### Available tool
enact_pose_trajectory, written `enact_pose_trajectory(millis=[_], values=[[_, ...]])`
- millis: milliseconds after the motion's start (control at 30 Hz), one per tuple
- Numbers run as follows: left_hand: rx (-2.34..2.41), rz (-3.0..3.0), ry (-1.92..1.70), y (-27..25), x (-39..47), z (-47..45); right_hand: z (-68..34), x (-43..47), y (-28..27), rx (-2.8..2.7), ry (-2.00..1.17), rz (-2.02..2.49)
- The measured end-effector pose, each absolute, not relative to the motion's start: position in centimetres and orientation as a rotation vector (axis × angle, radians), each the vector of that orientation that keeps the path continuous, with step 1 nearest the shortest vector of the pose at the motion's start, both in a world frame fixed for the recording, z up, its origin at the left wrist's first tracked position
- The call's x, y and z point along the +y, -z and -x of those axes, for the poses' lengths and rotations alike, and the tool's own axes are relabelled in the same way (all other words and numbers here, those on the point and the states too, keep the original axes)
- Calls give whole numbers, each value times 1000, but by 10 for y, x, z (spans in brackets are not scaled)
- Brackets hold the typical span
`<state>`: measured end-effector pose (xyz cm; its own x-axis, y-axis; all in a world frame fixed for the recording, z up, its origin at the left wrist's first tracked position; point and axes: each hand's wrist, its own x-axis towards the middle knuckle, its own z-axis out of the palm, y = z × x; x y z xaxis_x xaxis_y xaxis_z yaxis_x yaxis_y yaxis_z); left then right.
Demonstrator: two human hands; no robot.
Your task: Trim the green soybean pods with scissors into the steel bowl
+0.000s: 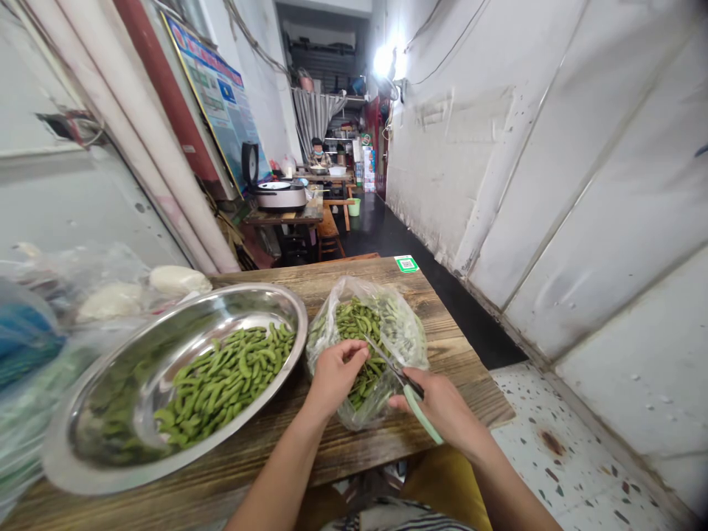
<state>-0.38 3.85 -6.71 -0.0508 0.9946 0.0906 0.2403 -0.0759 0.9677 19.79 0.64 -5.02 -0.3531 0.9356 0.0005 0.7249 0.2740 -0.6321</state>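
Note:
My right hand [434,402] holds a pair of scissors [409,391] with pale green handles, their blades pointing up and left over a clear plastic bag [406,324]. The bag stands open on the wooden table and is full of green edamame pods [357,317]. Above the bag's near left part, my left hand [338,372] has thumb and fingers pinched together close to the scissor tips; what is between them is too hidden to make out. To the left, a large oval steel basin [116,376] contains a heap of edamame pods [232,383].
Plastic bags [49,361] crowd the table's left end beside the basin. A green QR code card [407,264] lies at the far edge of the wooden table [464,369]. Beyond are a rice cooker [279,196] on another table and a seated person [318,153]. A white wall runs along the right.

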Motion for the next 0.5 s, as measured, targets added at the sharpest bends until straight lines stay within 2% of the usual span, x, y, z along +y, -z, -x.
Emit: enact_pose_trajectory(millis=[300, 500], values=[[1260, -1283, -1198, 66, 32, 14, -199, 3, 44, -2273, -595, 1487], [1221, -1285, -1190, 64, 30, 20, -198, 5, 45, -2276, -613, 1452]])
